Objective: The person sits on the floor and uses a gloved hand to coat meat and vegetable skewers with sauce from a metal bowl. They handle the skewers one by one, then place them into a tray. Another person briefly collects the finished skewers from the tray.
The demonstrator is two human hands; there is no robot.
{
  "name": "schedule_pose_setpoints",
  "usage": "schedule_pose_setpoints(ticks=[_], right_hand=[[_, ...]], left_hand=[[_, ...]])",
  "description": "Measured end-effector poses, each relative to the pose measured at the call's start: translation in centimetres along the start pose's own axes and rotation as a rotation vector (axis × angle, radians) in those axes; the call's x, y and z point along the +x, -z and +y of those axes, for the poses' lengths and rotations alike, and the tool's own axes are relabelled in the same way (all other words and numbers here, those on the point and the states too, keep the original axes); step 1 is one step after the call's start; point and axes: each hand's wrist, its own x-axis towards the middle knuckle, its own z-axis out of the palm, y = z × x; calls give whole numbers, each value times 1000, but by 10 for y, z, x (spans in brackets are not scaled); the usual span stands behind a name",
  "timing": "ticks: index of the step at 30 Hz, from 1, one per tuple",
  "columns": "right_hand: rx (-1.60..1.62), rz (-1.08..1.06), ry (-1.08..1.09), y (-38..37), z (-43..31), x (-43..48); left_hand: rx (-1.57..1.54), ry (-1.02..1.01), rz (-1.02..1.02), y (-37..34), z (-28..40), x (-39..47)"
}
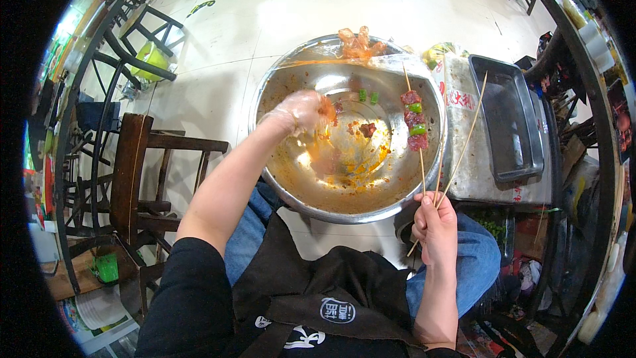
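Note:
A large metal basin (278, 171) with orange, oily residue stands before me. Inside it, my left hand (305, 109) wears a clear plastic glove stained orange; its curled fingers are blurred, and I cannot tell whether they hold anything. My right hand (435, 221), bare, grips several thin bamboo skewers at the basin's right front rim. One carries red meat chunks (414, 118) alternating with green pepper pieces (417, 130); a bare skewer (466, 139) leans to the right. Two green pieces (368, 96) and a small meat scrap (367, 130) lie in the basin.
An orange-stained plastic glove (357, 44) rests on clear film (397, 61) across the basin's far rim. To the right, a dark metal tray (512, 124) sits on a pale box (467, 174) bearing writing. A wooden chair (131, 174) and a yellow-green bin (151, 61) stand left.

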Motion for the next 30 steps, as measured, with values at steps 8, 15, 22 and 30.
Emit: schedule_pose_setpoints(ticks=[8,15,22,30], right_hand=[[-17,-3,6,1,4,3],[-23,1,8,-2,-2,-1],[-15,7,5,0,-3,-1],[-26,-6,-5,0,-2,-1]], left_hand=[[305,-187,-359,-100,23,-16],[199,-279,167,-78,-17,4],[-322,-267,-141,-13,24,-13],[-1003,-184,-171,15,12,-25]])
